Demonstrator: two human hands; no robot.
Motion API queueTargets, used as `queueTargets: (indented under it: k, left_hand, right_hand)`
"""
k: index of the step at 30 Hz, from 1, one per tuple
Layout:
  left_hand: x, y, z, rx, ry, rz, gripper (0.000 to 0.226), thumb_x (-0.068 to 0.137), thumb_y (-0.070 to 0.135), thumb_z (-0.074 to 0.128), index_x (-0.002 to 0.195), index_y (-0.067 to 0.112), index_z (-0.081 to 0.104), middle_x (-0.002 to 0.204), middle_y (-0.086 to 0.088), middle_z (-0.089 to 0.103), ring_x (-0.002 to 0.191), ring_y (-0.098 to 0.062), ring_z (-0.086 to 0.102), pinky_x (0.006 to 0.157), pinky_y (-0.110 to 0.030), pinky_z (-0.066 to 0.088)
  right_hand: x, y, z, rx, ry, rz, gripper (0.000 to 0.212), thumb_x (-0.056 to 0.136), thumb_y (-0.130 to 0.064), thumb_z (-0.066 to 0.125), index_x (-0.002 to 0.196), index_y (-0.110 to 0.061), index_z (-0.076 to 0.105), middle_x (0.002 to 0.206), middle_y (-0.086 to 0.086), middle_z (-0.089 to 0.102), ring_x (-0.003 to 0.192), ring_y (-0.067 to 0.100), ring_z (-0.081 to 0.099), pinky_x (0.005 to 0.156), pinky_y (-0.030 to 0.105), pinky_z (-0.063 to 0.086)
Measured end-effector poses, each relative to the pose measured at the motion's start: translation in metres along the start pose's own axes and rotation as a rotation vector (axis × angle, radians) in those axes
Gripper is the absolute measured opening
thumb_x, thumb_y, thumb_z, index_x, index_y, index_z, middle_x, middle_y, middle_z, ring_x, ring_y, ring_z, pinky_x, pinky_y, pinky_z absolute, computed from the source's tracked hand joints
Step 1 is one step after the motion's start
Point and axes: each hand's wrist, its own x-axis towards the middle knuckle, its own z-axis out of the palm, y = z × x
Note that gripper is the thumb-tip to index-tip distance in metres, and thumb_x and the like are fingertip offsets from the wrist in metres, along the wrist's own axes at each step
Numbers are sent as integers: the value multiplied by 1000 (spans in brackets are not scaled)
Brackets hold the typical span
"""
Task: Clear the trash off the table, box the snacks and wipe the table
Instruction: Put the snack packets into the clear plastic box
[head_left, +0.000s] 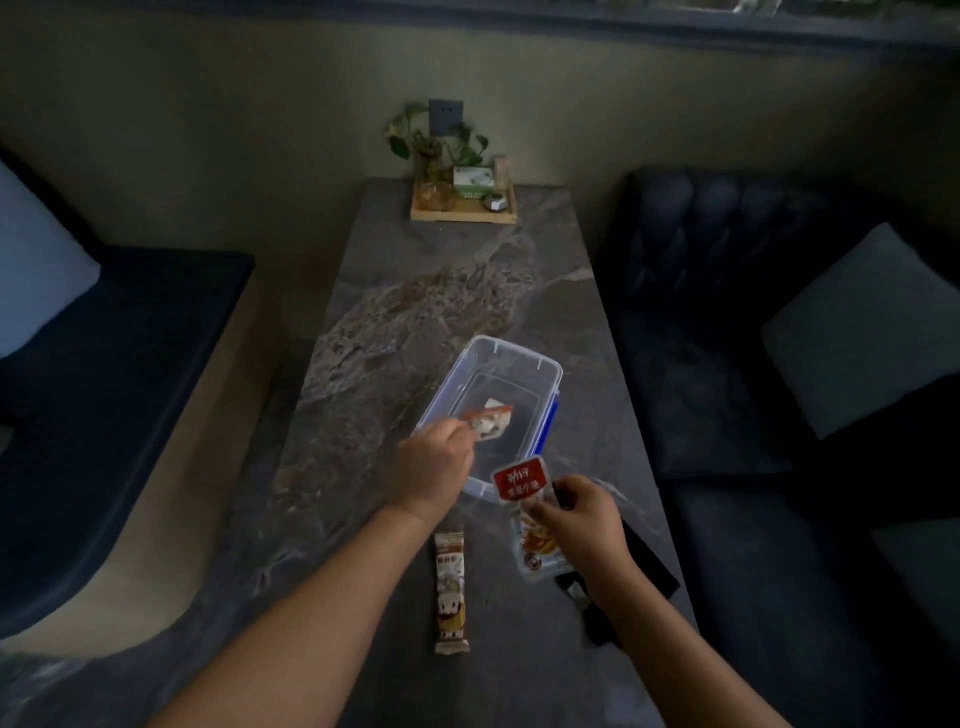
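Orange snack packet (488, 422) pinched in left fingers (464, 434), over clear box (519, 364).

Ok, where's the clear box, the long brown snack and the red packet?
clear box (545, 364): head view, far rim.
long brown snack (450, 597): head view, middle of the wrapper.
red packet (521, 479): head view, red label, in right hand (584, 525).

Both bare forearms extend forward over the near end of the table. The left hand (434, 467), knuckles up, pinches a small snack packet (488, 423) at its fingertips. The right hand (582, 519), nearer the right edge, grips two packets (524, 483) between thumb and fingers.
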Motion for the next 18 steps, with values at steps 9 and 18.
queueTargets:
  k: [9,18]
  left_hand:
    - [-76,-26,25,-55,-118,-157,36,71,1,73,105,13,71,101,-2,65,91,-20,59,71,-34,54]
    - [-169,-25,55,29,-393,-306,40,67,12,81,106,12,71,113,-13,67,105,-33,65,85,-44,57]
  right_hand:
    - [60,-26,14,-47,18,0,12,83,-21,80,85,-22,68,77,0,75,65,11,74,69,42,64]
    - [104,-38,43,-170,9,-36,17,84,-12,71,100,-18,71,92,3,74,90,23,70,77,38,57]
